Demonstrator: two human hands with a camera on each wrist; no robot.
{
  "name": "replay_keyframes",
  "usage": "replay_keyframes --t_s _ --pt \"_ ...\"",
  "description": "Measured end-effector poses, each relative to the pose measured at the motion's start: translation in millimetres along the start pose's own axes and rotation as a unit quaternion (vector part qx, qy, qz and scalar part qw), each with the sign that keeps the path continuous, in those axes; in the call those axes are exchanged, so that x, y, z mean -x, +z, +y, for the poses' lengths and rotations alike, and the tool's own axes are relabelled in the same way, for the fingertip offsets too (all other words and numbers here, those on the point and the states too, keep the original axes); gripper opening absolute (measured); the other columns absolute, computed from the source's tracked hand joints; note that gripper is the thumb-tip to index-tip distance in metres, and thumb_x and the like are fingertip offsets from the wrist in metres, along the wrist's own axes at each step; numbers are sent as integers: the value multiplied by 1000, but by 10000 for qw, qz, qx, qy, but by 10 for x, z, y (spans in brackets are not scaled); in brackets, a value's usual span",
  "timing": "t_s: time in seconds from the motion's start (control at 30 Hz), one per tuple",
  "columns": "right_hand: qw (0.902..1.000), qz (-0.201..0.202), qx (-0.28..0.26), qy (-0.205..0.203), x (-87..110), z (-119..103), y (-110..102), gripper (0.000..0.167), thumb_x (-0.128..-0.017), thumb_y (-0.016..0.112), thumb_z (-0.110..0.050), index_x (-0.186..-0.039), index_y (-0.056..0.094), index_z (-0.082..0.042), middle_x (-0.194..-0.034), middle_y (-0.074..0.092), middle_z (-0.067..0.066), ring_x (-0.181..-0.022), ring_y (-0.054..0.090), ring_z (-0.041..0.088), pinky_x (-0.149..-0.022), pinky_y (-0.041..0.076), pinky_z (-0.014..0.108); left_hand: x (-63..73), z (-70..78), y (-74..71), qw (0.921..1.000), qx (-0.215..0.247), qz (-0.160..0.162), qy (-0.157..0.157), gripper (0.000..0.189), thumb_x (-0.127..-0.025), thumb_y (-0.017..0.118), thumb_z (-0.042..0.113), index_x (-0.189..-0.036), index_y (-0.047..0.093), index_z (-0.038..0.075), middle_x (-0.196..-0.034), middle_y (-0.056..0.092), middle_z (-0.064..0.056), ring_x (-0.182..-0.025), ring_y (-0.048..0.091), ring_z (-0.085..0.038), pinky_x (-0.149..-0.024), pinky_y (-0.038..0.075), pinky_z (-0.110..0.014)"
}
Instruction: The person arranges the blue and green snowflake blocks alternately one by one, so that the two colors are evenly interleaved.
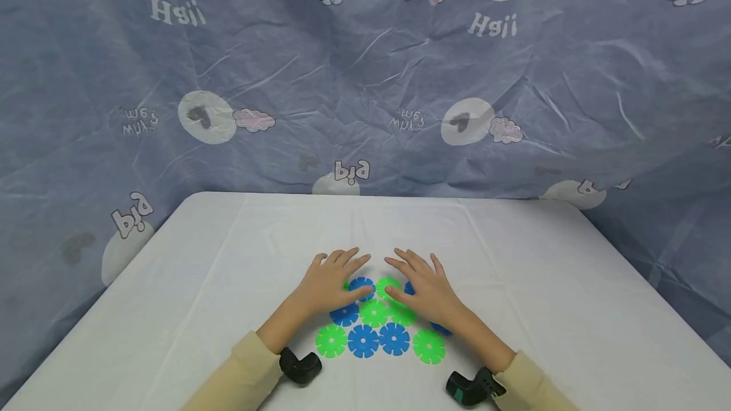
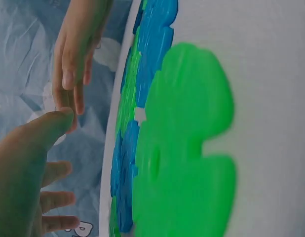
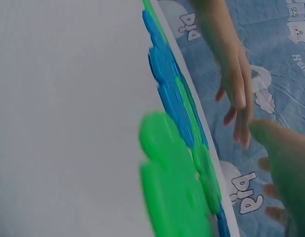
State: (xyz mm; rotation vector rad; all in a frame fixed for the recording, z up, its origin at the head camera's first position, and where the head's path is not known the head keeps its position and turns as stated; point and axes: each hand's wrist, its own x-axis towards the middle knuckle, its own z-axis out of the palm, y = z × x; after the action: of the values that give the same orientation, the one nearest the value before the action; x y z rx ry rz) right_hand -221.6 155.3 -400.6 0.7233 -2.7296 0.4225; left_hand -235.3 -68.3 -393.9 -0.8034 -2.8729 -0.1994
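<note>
Flat notched plastic discs in green and blue lie spread in rows on the white table. The front row has a green disc [image 1: 331, 341] at the left, a blue disc [image 1: 363, 341], another blue one [image 1: 394, 339] and a green disc [image 1: 429, 346] at the right. My left hand [image 1: 331, 283] hovers over the left of the spread, fingers extended, holding nothing. My right hand [image 1: 425, 287] is over the right side with fingers spread, also holding nothing. Both thumbs point inward over the middle discs, such as a green one [image 1: 374, 313]. Each hand partly hides discs beneath it.
The white tabletop [image 1: 188, 309] surrounds the discs on all sides. A blue-grey printed cloth [image 1: 342, 68] hangs behind the table and along its sides. Black bands with cameras sit on both wrists, the left band [image 1: 299, 368] and the right band [image 1: 471, 389] low over the table.
</note>
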Motion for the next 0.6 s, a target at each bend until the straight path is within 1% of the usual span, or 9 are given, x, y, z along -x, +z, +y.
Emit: replay_keyframes --t_s 0.13,0.23,0.33,0.47,0.6 --pt "9982 104 -584 128 18 -26 69 48 -85 58 -39 -128 51 -20 -136 47 7 -126 42 30 -101 22 61 -8 32 80 9992 376 -70 -89 60 -85 41 61 -134 44 27 -136 47 -4 -123 43 -25 -92 36 -50" --pt "9947 161 -988 249 23 -17 105 40 -87 58 -32 -125 54 -20 -132 50 6 -123 45 29 -99 26 59 -3 14 163 9986 522 -53 -42 56 -85 44 59 -131 49 26 -129 52 -3 -118 47 -22 -88 38 -46" --pt "9909 200 -1280 357 29 5 135 35 -88 58 -27 -122 56 -20 -127 53 3 -119 48 26 -97 30 55 0 -23 243 9980 632 34 56 53 -85 46 57 -128 52 26 -124 54 -1 -114 47 -20 -86 37 -43" --pt "9873 208 -1512 446 45 38 171 30 -87 59 -24 -117 59 -20 -120 56 2 -110 51 22 -93 34 50 3 -73 330 9967 802 86 133 52 -87 45 55 -129 51 26 -126 51 -1 -115 44 -20 -90 33 -43" --pt "9867 165 -1545 482 46 66 208 28 -87 59 -23 -114 61 -19 -117 56 2 -107 50 21 -90 35 47 0 -105 362 9957 887 180 198 51 -88 45 53 -129 50 24 -128 49 -1 -117 42 -20 -92 32 -44"
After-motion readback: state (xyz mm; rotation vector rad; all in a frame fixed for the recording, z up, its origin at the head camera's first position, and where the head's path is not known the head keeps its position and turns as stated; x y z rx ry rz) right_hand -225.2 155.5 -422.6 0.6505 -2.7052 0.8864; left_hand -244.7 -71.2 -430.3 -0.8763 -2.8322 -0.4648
